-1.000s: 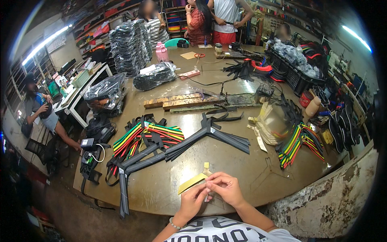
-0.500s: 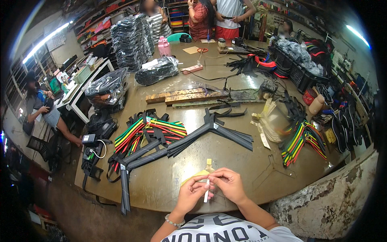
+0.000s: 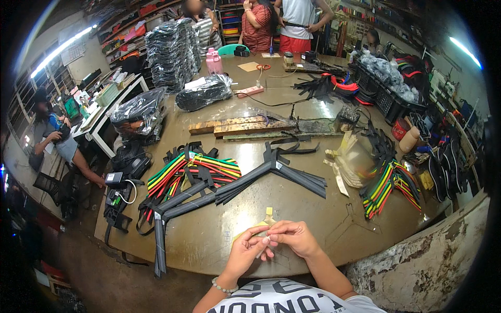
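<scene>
A crowded workshop with shelves along the back wall surrounds a large brown desk point(image 3: 323, 229) that fills the middle of the frame. At centre left lies a bundle of striped red, yellow and green straps point(image 3: 195, 169) with long black straps point(image 3: 250, 180) fanned across it; a second striped bundle point(image 3: 389, 188) lies at the right. These piles lie loose and unsorted, so most of the work looks still ahead. At the lower centre, above the near edge of the desk, the left hand point(image 3: 245, 253) and the right hand point(image 3: 292, 237) meet, forearms rising from the bottom edge, wrists bent inward. Both are closed in a pinch on a small yellow tag point(image 3: 266, 223), possibly with a thin strip below it, though the fingers hide that part.
</scene>
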The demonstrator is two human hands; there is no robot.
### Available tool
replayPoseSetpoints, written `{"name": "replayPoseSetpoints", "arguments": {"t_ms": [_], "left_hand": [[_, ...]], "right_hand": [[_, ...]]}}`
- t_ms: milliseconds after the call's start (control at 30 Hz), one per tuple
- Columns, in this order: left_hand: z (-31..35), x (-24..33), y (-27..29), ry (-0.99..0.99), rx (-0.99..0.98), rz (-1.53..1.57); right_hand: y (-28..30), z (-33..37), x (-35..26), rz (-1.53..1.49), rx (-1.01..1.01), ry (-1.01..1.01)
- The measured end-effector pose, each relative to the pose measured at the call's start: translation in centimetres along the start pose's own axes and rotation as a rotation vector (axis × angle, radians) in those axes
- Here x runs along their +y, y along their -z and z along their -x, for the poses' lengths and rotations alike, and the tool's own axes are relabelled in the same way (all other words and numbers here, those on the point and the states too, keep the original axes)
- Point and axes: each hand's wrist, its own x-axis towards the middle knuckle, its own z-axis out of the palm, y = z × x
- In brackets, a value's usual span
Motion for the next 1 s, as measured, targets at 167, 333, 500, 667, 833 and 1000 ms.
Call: {"name": "replayPoseSetpoints", "arguments": {"t_ms": [167,333,500,667,833,1000], "left_hand": [[-0.3,-0.3,-0.4,0.065,-0.038,-0.095],[-0.9,-1.1,-1.2,-0.003,0.07,-0.119],[-1.1,-1.8,-2.2,-0.044,0.105,-0.177],[-1.0,-1.6,-1.9,-0.048,0.01,-0.137],[-0.7,-1.7,-1.6,-0.006,0.033,-0.178],[-0.4,-1.5,-1.0,-0.02,0.023,-0.208]], "right_hand": [[0.2,-0.1,-1.1,0.348,0.175,0.192],[-1.5,0.4,-0.5,0.545,0.414,0.374],[-1.7,0.8,0.7,0.703,0.558,0.468],[-0.9,0.9,0.7,0.686,0.51,0.387],[-0.4,0.9,0.4,0.392,0.398,0.217],[-0.1,1.2,-0.1,0.303,0.328,0.204]]}}
